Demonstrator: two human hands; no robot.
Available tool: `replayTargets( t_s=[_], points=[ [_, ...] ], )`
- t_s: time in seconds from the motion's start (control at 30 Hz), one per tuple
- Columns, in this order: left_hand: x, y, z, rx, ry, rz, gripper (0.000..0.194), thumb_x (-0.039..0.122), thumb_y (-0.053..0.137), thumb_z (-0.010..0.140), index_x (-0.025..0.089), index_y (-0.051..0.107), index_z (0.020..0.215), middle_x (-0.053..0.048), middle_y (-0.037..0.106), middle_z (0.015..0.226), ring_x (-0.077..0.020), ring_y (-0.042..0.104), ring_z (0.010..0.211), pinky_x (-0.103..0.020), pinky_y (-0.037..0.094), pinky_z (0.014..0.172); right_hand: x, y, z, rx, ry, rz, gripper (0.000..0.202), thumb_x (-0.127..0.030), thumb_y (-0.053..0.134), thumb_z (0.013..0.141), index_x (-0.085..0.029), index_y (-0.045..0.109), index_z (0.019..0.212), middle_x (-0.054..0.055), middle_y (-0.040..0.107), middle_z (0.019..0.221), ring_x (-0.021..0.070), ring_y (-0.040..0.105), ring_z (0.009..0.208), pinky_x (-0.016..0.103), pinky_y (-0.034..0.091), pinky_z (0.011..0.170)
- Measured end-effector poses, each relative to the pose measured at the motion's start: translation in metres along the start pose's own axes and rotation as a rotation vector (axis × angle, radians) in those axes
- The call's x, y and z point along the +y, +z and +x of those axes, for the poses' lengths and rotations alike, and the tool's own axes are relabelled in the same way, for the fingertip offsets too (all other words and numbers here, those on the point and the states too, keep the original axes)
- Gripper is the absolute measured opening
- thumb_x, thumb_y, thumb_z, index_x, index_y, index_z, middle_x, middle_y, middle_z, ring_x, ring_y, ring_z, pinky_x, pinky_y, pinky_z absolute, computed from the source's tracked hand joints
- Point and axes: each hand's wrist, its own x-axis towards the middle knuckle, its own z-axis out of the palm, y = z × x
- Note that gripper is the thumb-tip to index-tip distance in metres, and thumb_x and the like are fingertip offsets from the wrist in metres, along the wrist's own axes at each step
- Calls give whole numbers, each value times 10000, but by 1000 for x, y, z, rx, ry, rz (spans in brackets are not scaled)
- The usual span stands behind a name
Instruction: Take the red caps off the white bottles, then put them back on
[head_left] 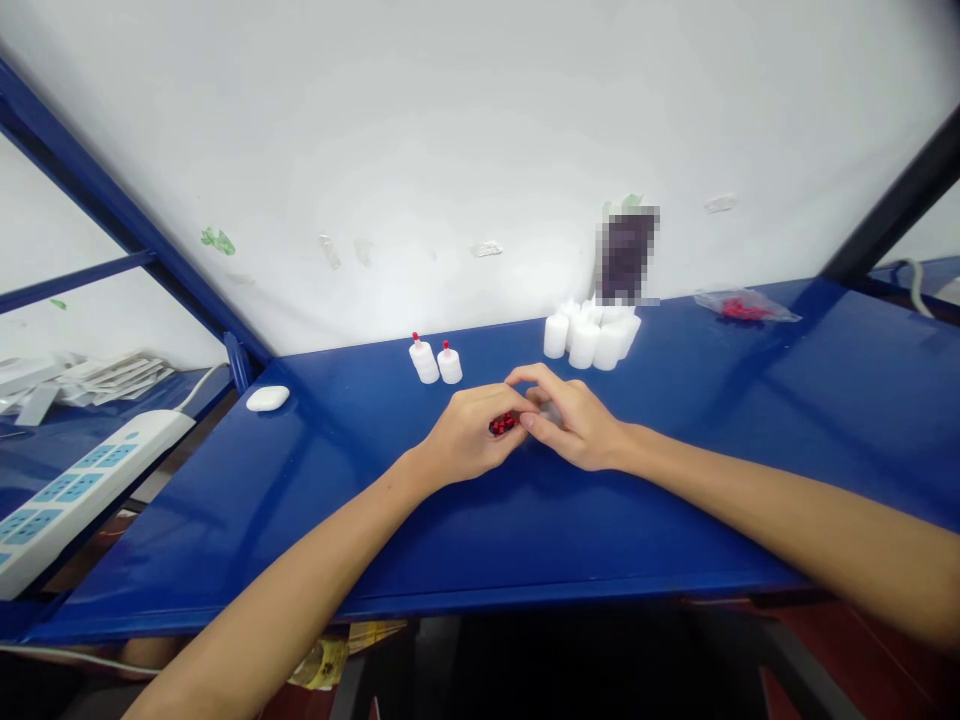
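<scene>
My left hand is closed around a small heap of red caps, which show between thumb and fingers. Its fingertips meet those of my right hand above the middle of the table. The right hand is curled around a white bottle, mostly hidden by the fingers. Beyond my left hand, small white bottles stand upright with red tips on top. A cluster of several white bottles without red tips stands behind my right hand, near the wall.
The blue table meets a pale wall. At the back right lies a clear bag of red pieces. A smooth white object rests at the left. Further left are a power strip and a blue metal frame.
</scene>
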Motion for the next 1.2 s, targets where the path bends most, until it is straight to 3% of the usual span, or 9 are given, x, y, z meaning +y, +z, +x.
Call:
replayTargets(
  t_s=[0.2, 0.47, 0.6, 0.73, 0.93, 1.1, 1.2],
  points=[
    [-4, 3, -2, -21, -1, 3, 90, 196, 568, 928, 179, 625, 861, -24, 691, 795, -125, 618, 698, -250, 489, 668, 0, -1, 2, -46, 45, 39, 372, -330, 488, 970, -230, 406, 1319, -26, 657, 742, 163, 574, 573, 286, 417, 599],
    [-3, 7, -2, 3, 8, -38, 164, 247, 539, 975, 180, 625, 853, -30, 712, 819, -130, 627, 720, -261, 494, 684, 2, -2, 4, -107, 24, 78, 429, -442, 425, 1008, -208, 400, 1367, -13, 634, 745, 187, 594, 627, 299, 417, 607],
    [-5, 9, -3, -29, 21, -10, 122, 243, 557, 961, 190, 637, 887, -23, 715, 821, -135, 636, 732, -259, 503, 686, 0, -2, 4, -140, 12, 30, 405, -343, 416, 984, -219, 389, 1368, 6, 671, 821, 200, 605, 655, 317, 429, 629],
    [-7, 11, -6, -82, 42, 15, 94, 198, 553, 943, 189, 633, 893, -20, 702, 809, -140, 631, 738, -260, 500, 695, -5, -1, 4, -156, 22, -55, 467, -202, 403, 887, -203, 383, 1354, -14, 654, 752, 197, 582, 587, 319, 417, 599],
    [-5, 11, -7, -115, 4, 77, 101, 213, 528, 951, 188, 616, 908, -9, 680, 776, -130, 611, 683, -244, 474, 645, -8, 0, 5, -157, 40, -88, 374, -188, 384, 860, -173, 416, 1232, -11, 635, 699, 193, 559, 532, 306, 380, 549],
    [-9, 5, -4, -106, 23, 76, 120, 175, 482, 970, 190, 598, 993, -10, 684, 844, -119, 603, 696, -237, 464, 659, -4, 2, 5, -81, 55, -69, 369, -323, 423, 954, -184, 387, 1294, -33, 588, 664, 189, 568, 555, 295, 383, 564],
    [-19, -11, 0, 17, -58, 165, 131, 278, 502, 996, 190, 590, 957, -16, 659, 836, -123, 579, 694, -255, 467, 688, 2, -2, 6, 6, 92, -86, 419, -433, 418, 990, -193, 386, 1333, -42, 573, 651, 178, 552, 555, 295, 375, 577]
  ],
)
